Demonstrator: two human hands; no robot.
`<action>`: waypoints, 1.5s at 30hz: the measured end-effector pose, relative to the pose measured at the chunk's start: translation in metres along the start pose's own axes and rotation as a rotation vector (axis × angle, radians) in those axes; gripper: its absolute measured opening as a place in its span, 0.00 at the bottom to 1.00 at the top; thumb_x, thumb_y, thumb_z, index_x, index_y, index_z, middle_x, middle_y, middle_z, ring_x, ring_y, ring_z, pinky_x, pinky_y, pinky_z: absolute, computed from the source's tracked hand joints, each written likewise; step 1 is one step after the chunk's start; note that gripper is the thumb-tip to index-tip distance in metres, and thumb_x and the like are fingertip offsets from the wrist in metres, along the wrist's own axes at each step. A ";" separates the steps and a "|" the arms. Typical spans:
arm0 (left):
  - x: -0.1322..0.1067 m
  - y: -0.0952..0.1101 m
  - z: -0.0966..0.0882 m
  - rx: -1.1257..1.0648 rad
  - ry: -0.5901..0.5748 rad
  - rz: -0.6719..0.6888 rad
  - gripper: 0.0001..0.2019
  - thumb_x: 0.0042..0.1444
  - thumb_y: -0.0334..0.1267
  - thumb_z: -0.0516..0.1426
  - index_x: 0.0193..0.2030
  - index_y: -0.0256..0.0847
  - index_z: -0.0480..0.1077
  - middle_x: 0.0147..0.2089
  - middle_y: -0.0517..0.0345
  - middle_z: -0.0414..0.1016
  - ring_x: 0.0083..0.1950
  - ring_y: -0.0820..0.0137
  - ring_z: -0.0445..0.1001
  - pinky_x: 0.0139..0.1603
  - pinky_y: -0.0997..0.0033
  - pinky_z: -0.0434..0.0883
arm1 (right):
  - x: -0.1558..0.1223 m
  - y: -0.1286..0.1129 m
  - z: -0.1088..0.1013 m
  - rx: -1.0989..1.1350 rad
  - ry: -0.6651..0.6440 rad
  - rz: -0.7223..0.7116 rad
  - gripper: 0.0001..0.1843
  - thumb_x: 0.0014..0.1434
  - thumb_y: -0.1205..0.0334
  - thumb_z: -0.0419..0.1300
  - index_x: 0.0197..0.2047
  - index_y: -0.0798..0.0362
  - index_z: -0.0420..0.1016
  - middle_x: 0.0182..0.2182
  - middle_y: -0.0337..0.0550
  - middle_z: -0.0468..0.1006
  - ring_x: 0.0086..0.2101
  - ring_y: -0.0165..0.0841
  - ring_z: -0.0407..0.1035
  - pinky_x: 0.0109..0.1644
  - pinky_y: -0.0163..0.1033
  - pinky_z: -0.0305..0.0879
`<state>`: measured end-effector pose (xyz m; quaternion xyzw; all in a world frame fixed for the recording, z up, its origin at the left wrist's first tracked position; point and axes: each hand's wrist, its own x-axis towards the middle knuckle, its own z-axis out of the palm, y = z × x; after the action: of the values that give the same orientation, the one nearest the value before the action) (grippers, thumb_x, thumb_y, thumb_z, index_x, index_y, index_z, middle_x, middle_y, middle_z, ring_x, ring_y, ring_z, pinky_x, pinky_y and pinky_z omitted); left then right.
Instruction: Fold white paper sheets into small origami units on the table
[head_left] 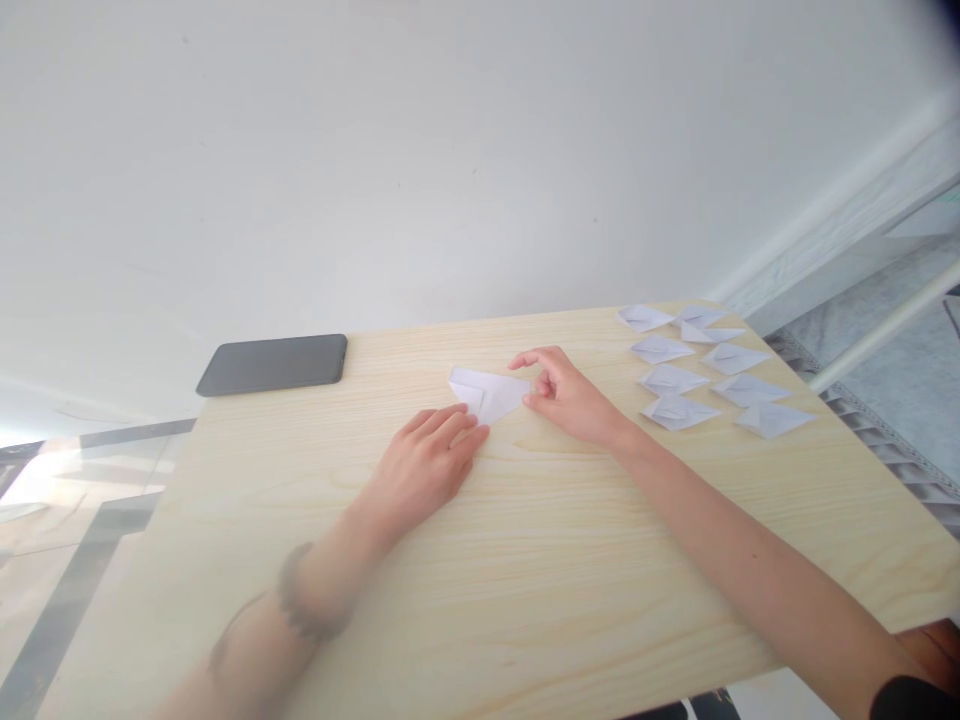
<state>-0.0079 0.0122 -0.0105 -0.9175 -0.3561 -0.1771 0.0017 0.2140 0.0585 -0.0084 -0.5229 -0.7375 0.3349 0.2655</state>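
Note:
A folded white sheet of paper (491,388) lies on the wooden table in front of me, with a wide left end and a tapered right tip. My left hand (427,460) rests palm down, its fingertips and thumb together on the paper's lower edge, holding it. At the right tip, my right hand (566,400) has its thumb and curled fingers around the point, while the index finger arches above the sheet. Its exact contact with the tip is partly hidden. To the right sit several folded white paper pieces (679,412) of similar pointed shape.
A dark phone (274,365) lies at the table's back left corner. The light wooden table (480,590) meets a white wall (450,170) at the back. Beyond its right edge are a pale rail (885,330) and patterned floor tiles.

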 end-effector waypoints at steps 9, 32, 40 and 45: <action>-0.001 0.000 0.001 -0.009 -0.010 0.004 0.12 0.57 0.29 0.49 0.47 0.39 0.67 0.44 0.50 0.72 0.54 0.62 0.67 0.49 0.60 0.69 | -0.003 -0.004 0.022 -0.186 0.128 -0.053 0.25 0.45 0.54 0.62 0.46 0.49 0.63 0.44 0.44 0.64 0.41 0.36 0.63 0.46 0.45 0.62; 0.000 0.000 0.001 0.005 -0.015 0.002 0.12 0.57 0.29 0.49 0.46 0.37 0.67 0.44 0.50 0.72 0.53 0.60 0.67 0.48 0.60 0.69 | -0.003 -0.007 0.026 -0.219 0.126 -0.017 0.26 0.44 0.53 0.62 0.48 0.48 0.63 0.46 0.45 0.60 0.44 0.38 0.62 0.50 0.47 0.60; 0.000 0.000 0.002 0.013 -0.034 -0.007 0.11 0.57 0.29 0.49 0.46 0.38 0.67 0.44 0.52 0.72 0.53 0.60 0.67 0.48 0.60 0.69 | -0.001 -0.004 0.007 -0.013 0.005 0.029 0.21 0.50 0.69 0.53 0.49 0.46 0.63 0.46 0.42 0.58 0.27 0.23 0.59 0.39 0.37 0.64; 0.000 0.000 0.002 0.019 -0.031 -0.002 0.11 0.57 0.29 0.49 0.45 0.38 0.68 0.44 0.51 0.72 0.54 0.61 0.67 0.48 0.60 0.69 | -0.002 -0.002 0.008 -0.014 0.027 0.025 0.20 0.52 0.68 0.52 0.48 0.47 0.63 0.46 0.42 0.59 0.25 0.23 0.59 0.36 0.37 0.65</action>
<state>-0.0073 0.0126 -0.0120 -0.9197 -0.3588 -0.1594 0.0045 0.2074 0.0549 -0.0120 -0.5385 -0.7297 0.3257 0.2675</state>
